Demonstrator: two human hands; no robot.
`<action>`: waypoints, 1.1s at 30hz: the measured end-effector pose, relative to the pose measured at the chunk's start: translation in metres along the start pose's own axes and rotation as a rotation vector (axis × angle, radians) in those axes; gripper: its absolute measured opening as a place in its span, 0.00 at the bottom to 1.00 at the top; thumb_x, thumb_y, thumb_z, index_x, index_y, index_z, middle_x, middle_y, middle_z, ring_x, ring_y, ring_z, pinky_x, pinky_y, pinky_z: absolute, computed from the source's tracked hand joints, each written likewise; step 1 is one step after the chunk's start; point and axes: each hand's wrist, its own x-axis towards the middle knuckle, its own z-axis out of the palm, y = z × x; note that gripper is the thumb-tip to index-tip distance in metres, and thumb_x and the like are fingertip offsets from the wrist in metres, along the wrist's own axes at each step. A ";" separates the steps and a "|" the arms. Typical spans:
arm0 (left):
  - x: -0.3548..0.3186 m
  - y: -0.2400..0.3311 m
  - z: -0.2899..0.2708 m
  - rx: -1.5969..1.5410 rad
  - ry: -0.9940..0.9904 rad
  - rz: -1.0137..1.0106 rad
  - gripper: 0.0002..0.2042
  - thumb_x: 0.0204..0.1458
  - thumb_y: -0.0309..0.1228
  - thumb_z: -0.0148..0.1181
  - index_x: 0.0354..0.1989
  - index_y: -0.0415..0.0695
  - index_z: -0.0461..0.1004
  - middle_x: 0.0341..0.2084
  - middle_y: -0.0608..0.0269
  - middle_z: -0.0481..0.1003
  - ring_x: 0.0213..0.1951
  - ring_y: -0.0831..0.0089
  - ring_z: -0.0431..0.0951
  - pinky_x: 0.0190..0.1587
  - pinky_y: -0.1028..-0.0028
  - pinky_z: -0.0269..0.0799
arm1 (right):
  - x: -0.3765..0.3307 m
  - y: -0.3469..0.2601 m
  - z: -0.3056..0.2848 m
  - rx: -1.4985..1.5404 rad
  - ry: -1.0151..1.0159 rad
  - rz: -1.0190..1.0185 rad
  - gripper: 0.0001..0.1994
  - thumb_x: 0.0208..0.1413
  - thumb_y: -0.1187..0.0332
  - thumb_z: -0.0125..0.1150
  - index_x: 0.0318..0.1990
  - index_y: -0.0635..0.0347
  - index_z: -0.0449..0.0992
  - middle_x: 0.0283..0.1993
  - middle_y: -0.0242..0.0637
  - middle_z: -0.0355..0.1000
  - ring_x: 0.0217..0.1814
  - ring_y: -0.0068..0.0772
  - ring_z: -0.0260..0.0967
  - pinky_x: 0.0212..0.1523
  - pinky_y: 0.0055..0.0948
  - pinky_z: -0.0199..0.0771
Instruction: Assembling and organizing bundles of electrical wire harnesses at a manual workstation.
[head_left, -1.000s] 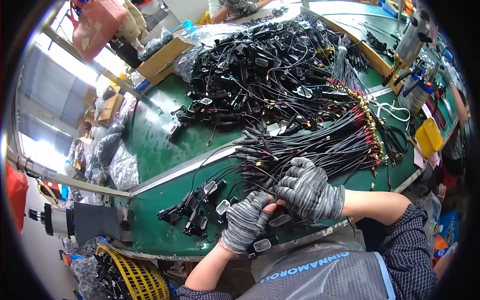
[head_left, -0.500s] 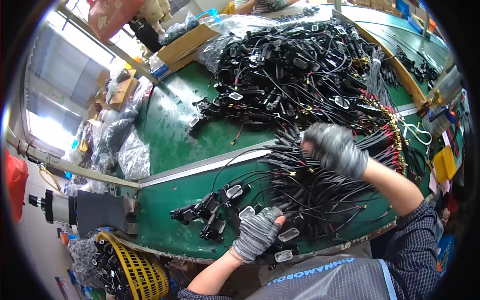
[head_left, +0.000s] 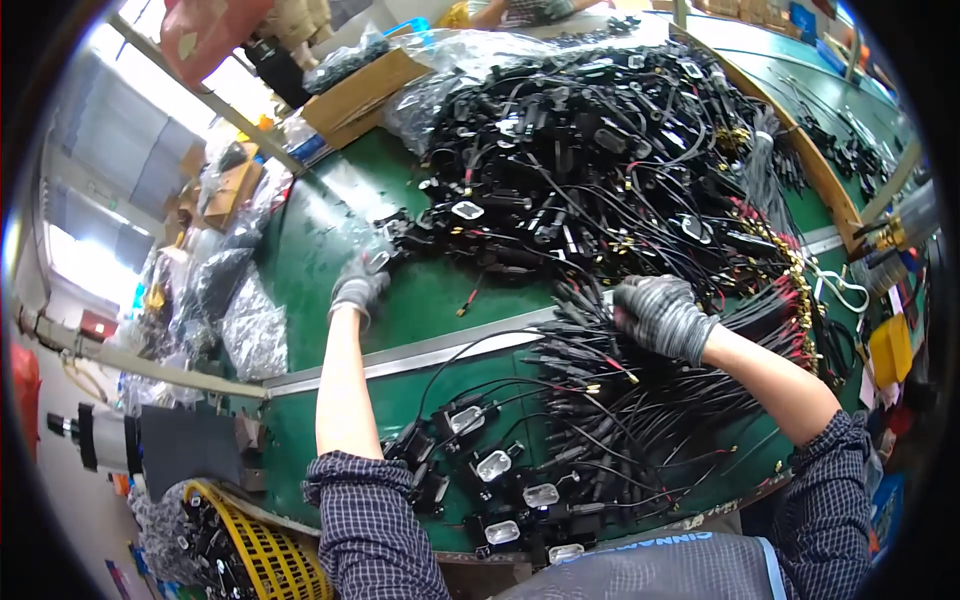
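My left hand [head_left: 358, 290], in a grey knit glove, reaches out to the left end of the big pile. Its fingers close on a black housing with a clear window [head_left: 378, 262], partly hidden by them. On the right, my gloved right hand [head_left: 665, 318] is curled above a thick bundle of black cables [head_left: 620, 410]. A small pale piece shows at its fingertips; what it grips is mostly hidden. Several black housings with clear oval windows [head_left: 493, 465] lie near the table's front edge, cables attached.
A large heap of black wired parts [head_left: 560, 150] covers the back of the green table [head_left: 335, 220]. A metal strip [head_left: 420, 353] crosses the tabletop. Plastic bags [head_left: 255, 320] lie at left, a yellow basket [head_left: 265, 550] below. Another person's gloved hand [head_left: 552, 10] shows at the far edge.
My left hand has left the near housings and moved forward and left to the pile's end. My right hand stays over the cable bundle, now less blurred. The view has shifted slightly.
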 end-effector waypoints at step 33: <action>-0.145 0.028 -0.026 -0.155 -0.030 0.248 0.17 0.38 0.37 0.63 0.37 0.45 0.70 0.36 0.56 0.70 0.35 0.57 0.72 0.39 0.66 0.69 | -0.088 -0.043 0.003 -0.114 0.248 0.221 0.11 0.43 0.66 0.58 0.35 0.59 0.69 0.30 0.39 0.68 0.34 0.43 0.66 0.32 0.37 0.65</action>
